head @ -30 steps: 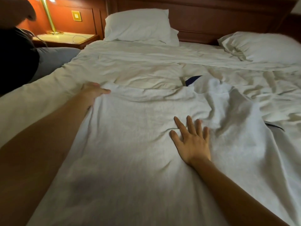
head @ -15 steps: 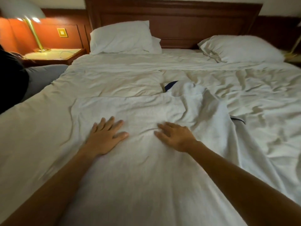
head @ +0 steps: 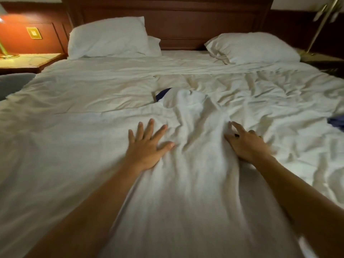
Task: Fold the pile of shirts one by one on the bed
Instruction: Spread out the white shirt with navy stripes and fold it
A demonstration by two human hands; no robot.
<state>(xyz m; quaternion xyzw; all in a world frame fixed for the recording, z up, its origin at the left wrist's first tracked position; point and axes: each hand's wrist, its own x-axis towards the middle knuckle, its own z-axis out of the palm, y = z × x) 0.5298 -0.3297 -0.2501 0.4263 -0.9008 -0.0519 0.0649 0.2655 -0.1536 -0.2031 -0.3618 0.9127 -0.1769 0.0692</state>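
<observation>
**Step in hand:** smoothing and squaring the first shirt; no fold shows yet, so by my judgement the task is near its start.

**Shirt** (head: pixel 195 183): white, soft, matte knit. It lies lengthwise down the middle of the bed, neck end toward the headboard. A bunched ridge of creases runs between the two hands, and dark blue shows inside the collar (head: pixel 161 93).

**Left hand** (head: pixel 149 144): open, with the palm flat and the fingers spread, pressing on the shirt.

**Right hand** (head: pixel 245 144): at the shirt's right edge, with the forefinger out and the other fingers bent. Whether it pinches the cloth cannot be told.

**Next move, as judged:** sweep the ridge flat outward, then take one long side and lay it over the middle.

**Bed** (head: pixel 93 86): pale, rumpled cover, deeply creased on the right.

**Pillows** (head: pixel 108 38), two, white and plump, lie against the dark wooden headboard (head: pixel 176 25).

**Dark blue cloth** (head: pixel 337 122): at the right margin, kind unclear.
</observation>
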